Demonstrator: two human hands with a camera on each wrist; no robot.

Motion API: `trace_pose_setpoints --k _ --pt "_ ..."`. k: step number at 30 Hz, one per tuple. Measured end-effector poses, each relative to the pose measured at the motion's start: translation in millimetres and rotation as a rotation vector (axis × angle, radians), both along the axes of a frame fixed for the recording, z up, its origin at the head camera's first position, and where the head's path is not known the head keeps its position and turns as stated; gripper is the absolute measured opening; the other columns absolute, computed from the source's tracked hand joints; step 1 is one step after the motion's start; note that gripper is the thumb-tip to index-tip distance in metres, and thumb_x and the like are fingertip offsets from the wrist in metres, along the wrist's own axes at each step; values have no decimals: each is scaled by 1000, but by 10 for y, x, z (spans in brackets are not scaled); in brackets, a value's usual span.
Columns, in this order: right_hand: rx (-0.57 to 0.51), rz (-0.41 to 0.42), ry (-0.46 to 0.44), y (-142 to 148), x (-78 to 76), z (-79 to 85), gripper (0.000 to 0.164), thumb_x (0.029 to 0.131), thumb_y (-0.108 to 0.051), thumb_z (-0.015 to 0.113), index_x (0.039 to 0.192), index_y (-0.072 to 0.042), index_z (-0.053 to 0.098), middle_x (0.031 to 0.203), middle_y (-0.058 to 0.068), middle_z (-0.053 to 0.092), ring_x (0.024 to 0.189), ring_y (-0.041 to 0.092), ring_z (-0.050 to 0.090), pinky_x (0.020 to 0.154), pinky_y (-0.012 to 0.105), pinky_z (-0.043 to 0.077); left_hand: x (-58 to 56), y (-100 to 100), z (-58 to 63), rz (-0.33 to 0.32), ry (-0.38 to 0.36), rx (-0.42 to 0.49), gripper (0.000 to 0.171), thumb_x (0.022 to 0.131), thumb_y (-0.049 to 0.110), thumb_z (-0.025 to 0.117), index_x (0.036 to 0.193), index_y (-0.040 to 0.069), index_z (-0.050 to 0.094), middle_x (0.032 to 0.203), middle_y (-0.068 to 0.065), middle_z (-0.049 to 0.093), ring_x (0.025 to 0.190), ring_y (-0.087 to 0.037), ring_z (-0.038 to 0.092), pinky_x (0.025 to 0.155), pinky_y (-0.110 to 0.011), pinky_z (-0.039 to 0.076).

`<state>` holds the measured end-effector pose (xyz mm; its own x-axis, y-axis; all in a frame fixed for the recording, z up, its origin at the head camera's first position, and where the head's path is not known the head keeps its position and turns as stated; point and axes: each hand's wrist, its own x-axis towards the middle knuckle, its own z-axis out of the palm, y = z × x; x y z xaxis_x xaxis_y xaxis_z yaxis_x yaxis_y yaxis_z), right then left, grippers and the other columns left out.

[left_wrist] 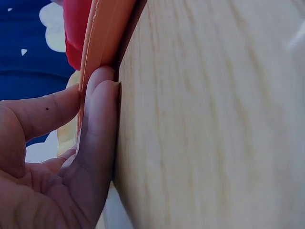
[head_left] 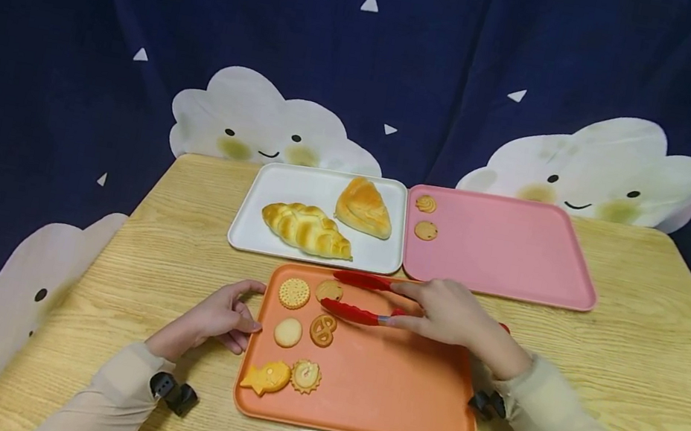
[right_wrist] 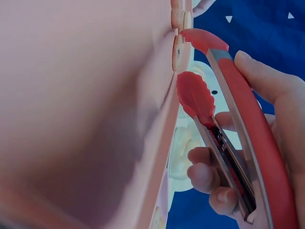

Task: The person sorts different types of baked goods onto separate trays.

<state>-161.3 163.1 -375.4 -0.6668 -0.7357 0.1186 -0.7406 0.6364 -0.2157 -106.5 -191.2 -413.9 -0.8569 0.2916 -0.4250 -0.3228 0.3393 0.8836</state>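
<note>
My right hand point(head_left: 449, 311) holds a pair of red tongs point(right_wrist: 248, 114) over the orange tray point(head_left: 391, 396). The tongs' jaws stand apart, one on each side of a round cookie point(head_left: 330, 291) at the tray's far left. Close by lie a dotted round cracker point(head_left: 295, 293), a pretzel cookie point(head_left: 323, 330) and a plain round cookie point(head_left: 288, 332). Nearer me are a fish-shaped cookie point(head_left: 266, 377) and a scalloped round cookie point(head_left: 306, 377). With thumb and fingers, my left hand point(head_left: 228, 315) pinches the tray's left rim.
Behind the orange tray, a white tray point(head_left: 246, 226) bears a braided loaf point(head_left: 308, 230) and a triangular bread point(head_left: 364, 208). Beside it, a pink tray point(head_left: 503, 248) holds a swirled cookie point(head_left: 426, 204) and a round cookie point(head_left: 426, 230). All stand on a wooden table point(head_left: 642, 353).
</note>
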Motion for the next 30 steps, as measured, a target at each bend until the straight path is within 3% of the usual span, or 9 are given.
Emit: trace_pose_setpoints --k 3,9,19,22,26,30 --pt "0 -1 4 -36 -9 -8 60 77 -56 62 115 -10 64 87 4 68 66 16 61 58 33 50 -10 0 4 -1 6 3 62 82 -2 60 136 0 29 65 -8 59 45 -15 57 45 -34 53" --pt "20 -12 -5 -83 -9 -43 61 77 -57 61 116 -10 63 71 -1 64 60 12 56 54 30 47 -12 -5 -8 -8 -1 22 62 82 -2 60 136 0 28 66 -9 59 45 -15 56 45 -34 53" --pt "-4 -15 -10 -99 23 -69 56 77 -53 64 113 -10 65 49 -15 37 47 4 37 47 23 38 27 -8 -28 -7 5 31 64 82 -2 61 136 0 27 65 -8 59 45 -15 56 44 -34 52" --pt "-11 -1 7 -100 32 -75 54 77 -51 64 111 -9 66 48 -13 37 46 5 37 46 23 38 43 -6 -32 -8 5 35 64 82 -2 61 136 -1 27 65 -8 59 45 -15 56 44 -34 52" --pt "-19 -3 11 -102 40 -75 53 78 -51 64 111 -10 66 54 -11 49 49 6 45 48 24 42 49 -6 -33 -3 2 42 64 81 -2 61 135 -1 27 65 -8 59 45 -15 57 44 -35 52" --pt "-11 -23 -4 -100 35 -63 54 78 -53 62 113 -12 66 51 -13 44 48 5 39 45 22 36 34 -8 -23 -2 7 45 64 81 -2 61 136 0 27 65 -8 59 45 -16 57 44 -35 52"
